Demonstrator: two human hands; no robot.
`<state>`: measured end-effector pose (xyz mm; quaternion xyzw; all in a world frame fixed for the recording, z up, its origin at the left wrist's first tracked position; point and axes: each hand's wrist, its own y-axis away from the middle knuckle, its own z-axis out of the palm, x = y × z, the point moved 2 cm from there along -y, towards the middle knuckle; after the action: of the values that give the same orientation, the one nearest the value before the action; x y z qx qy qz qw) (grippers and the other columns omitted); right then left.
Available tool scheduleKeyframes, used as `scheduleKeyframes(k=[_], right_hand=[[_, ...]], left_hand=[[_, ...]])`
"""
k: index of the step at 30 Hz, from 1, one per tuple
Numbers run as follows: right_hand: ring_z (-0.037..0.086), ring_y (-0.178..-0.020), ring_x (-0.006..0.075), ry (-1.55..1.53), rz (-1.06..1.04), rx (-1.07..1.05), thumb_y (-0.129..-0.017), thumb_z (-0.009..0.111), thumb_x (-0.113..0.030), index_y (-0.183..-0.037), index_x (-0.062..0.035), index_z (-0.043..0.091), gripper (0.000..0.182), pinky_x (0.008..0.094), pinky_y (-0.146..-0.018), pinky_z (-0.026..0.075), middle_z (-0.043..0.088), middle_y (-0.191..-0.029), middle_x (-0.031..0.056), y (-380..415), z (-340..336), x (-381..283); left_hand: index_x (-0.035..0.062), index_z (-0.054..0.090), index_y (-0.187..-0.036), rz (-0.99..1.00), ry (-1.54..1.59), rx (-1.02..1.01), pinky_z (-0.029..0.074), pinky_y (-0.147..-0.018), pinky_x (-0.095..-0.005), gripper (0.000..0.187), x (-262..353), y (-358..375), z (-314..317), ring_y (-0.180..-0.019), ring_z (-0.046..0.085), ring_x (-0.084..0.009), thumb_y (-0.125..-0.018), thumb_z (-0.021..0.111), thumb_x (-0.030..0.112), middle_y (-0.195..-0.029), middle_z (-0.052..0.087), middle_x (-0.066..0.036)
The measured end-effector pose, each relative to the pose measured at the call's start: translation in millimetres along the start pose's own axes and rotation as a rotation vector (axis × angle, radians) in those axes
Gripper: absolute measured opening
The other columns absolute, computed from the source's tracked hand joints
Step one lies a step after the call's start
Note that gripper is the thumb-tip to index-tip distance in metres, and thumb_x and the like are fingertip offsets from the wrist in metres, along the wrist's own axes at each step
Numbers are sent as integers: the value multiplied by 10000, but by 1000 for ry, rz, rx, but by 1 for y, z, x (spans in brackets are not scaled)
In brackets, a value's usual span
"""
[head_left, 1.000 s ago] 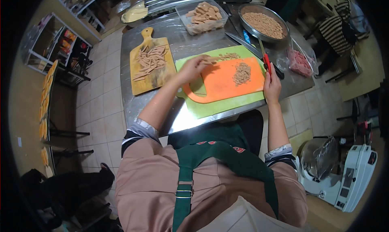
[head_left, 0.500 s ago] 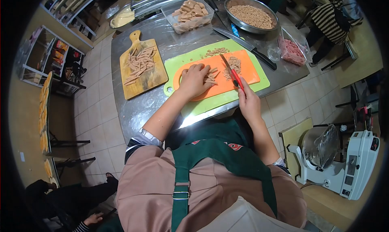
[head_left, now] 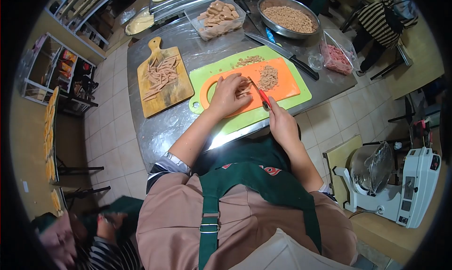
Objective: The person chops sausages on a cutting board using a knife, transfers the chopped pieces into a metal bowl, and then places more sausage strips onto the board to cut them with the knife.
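Observation:
My right hand (head_left: 284, 125) is wrapped round the red handle of a knife (head_left: 265, 99), its blade standing beside my left fingers. My left hand (head_left: 230, 93) is curled over pinkish-brown sausage strips (head_left: 243, 89), pressing them on an orange cutting board (head_left: 287, 81); the strips are partly hidden under the fingers. A heap of diced sausage (head_left: 269, 77) lies right of the blade. More small dice (head_left: 249, 60) are scattered along the upper edge of the green cutting board (head_left: 226, 125) beneath. Left of both boards, a wooden paddle board (head_left: 181, 92) carries more cut strips (head_left: 162, 76).
Behind the boards stand a clear tub (head_left: 207, 33) of sausage pieces and a steel bowl (head_left: 314, 29) of diced sausage. A large black-handled knife (head_left: 301, 67) lies near a bag of pink meat (head_left: 336, 58). A mixer (head_left: 416, 190) stands at right; people are at the sides.
My right hand has brought the knife left, from the diced heap to beside my left fingers. At lower left, another person has moved further into view.

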<state>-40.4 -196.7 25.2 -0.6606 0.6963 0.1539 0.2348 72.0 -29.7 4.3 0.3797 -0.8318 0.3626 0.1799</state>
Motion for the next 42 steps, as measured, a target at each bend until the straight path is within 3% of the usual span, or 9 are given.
scheduleKeyframes(k=[3, 8, 12, 14, 18, 21, 27, 35, 42], right_hand=[[592, -787, 376, 19, 17, 16, -869, 484, -110, -1265, -70, 452, 399, 441, -680, 475, 598, -892, 219, 2, 1, 0], [588, -781, 383, -5, -17, 22, -865, 485, -97, -1270, -58, 445, 409, 440, -673, 475, 593, -898, 224, 6, 5, 2], [585, -784, 386, -15, -25, 31, -866, 480, -91, -1275, -46, 437, 414, 441, -676, 473, 590, -903, 233, 8, 6, 4], [584, -785, 385, -33, -31, 32, -865, 481, -88, -1277, -45, 435, 417, 438, -678, 472, 588, -903, 233, 9, 6, 4], [581, -792, 384, -38, -11, 1, -864, 482, -79, -1284, -40, 428, 425, 432, -681, 469, 583, -909, 234, 9, 3, 0], [579, -669, 373, -30, -115, 89, -872, 465, -107, -1301, -50, 406, 436, 451, -611, 476, 554, -781, 203, 10, 11, 5], [560, -710, 371, 4, -33, -10, -872, 471, -69, -1344, -80, 364, 484, 441, -634, 454, 538, -790, 199, 11, 7, -1], [569, -635, 371, 20, -82, 19, -862, 453, -69, -1341, -83, 369, 487, 450, -591, 476, 519, -763, 189, 11, 9, 1], [571, -646, 371, 31, -54, -22, -843, 463, -53, -1359, -90, 341, 531, 450, -594, 478, 515, -789, 192, 10, 6, -5]], left_hand=[[58, 596, -1004, 53, -82, 52, 358, -905, -527, 385, 1, 1, 1, -935, 577, -296, -693, 698, 260, -1003, 600, -139], [25, 605, -1034, -42, 12, -79, 457, -839, -393, 386, -1, -4, 1, -991, 558, -336, -729, 696, 244, -1102, 578, -174], [28, 613, -1031, -23, -25, 19, 453, -837, -402, 370, 7, -4, -1, -975, 561, -332, -735, 690, 235, -1092, 585, -167], [30, 619, -991, 109, -135, 38, 458, -815, -400, 327, 13, -7, -6, -939, 568, -319, -724, 677, 209, -1004, 611, -145], [37, 607, -1071, 78, -144, -21, 464, -812, -403, 371, 0, -1, 4, -959, 572, -322, -751, 673, 212, -1053, 606, -163], [44, 615, -1063, 98, -140, 18, 478, -776, -392, 347, 2, -3, 5, -918, 590, -312, -753, 670, 190, -1021, 622, -155], [22, 640, -956, -6, -106, 47, 487, -753, -364, 249, 7, -4, 8, -852, 603, -295, -746, 663, 155, -940, 639, -141], [7, 651, -957, 165, -318, 99, 500, -758, -368, 217, 10, -3, 11, -889, 608, -301, -775, 636, 122, -979, 646, -146], [-9, 645, -930, 139, -252, 124, 498, -743, -361, 191, 9, -2, 15, -854, 603, -288, -784, 607, 108, -936, 650, -149]])
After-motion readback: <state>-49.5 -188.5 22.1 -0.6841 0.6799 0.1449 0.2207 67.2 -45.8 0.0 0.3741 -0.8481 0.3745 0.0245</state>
